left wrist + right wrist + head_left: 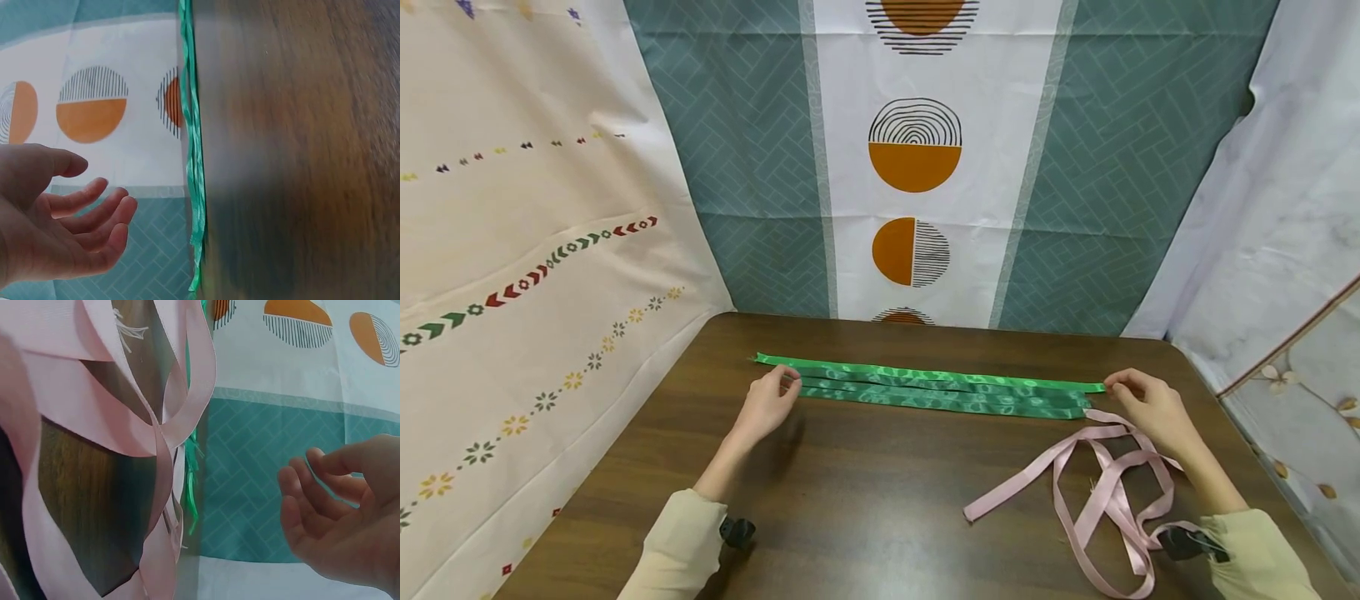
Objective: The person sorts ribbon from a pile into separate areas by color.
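Several green ribbons (932, 400) lie stretched side by side across the table, the rearmost brighter green and reaching further at both ends. My left hand (769, 402) hovers by their left end; in the left wrist view its fingers (94, 231) are loosely bent with nothing between them. My right hand (1152, 410) is near the right tip of the bright ribbon. Its fingers (303, 519) also curve loosely in the right wrist view and hold nothing. A pink ribbon (1101, 500) lies in loose, tangled loops below my right hand, one end pointing left.
The brown wooden table (850, 500) ends at a hanging teal and white cloth (917, 167) behind. Patterned cream cloth (535, 292) hangs on the left and pale floral cloth (1285, 250) on the right. The pink loops reach my right wrist.
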Tool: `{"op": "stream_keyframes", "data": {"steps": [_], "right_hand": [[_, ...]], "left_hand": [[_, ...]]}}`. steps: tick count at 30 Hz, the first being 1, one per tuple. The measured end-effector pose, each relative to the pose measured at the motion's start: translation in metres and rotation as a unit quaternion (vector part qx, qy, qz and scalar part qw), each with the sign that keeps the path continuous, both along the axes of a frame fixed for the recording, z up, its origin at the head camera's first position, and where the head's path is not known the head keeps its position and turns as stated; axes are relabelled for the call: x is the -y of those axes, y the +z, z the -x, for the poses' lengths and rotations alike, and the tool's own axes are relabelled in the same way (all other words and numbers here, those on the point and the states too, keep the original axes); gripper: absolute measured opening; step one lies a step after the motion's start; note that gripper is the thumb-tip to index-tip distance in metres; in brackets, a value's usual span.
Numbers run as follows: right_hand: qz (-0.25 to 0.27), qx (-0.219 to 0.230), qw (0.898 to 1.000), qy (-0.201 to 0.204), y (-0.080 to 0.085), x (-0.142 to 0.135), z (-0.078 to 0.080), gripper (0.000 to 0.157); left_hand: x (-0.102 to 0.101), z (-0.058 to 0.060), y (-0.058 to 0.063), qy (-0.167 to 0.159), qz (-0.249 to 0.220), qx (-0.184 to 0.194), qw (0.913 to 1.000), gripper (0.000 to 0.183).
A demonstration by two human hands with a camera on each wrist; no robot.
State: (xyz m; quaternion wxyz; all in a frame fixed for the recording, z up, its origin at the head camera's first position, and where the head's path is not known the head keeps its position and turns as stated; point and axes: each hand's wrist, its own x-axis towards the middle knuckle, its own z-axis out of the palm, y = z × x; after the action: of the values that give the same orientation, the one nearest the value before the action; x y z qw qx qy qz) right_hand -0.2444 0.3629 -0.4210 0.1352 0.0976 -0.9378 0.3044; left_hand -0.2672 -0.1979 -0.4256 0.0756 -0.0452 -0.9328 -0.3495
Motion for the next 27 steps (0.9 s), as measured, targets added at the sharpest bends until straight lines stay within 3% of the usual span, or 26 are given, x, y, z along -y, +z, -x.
{"op": "stream_keyframes", "data": {"steps": [13,27], "right_hand": [[-0.014,0.039,0.999,0.015,0.002,-0.006,-0.01,0.022],[-0.027,0.094,0.991,0.086,0.001,-0.008,-0.012,0.022]], "left_hand": [[-0.016,-0.01,-0.004,-0.049,0.007,0.021,0.9985,0.024],[-0.026,-0.013,-0.011,-0.111,0.01,0.036,0.9931,0.024]]}}
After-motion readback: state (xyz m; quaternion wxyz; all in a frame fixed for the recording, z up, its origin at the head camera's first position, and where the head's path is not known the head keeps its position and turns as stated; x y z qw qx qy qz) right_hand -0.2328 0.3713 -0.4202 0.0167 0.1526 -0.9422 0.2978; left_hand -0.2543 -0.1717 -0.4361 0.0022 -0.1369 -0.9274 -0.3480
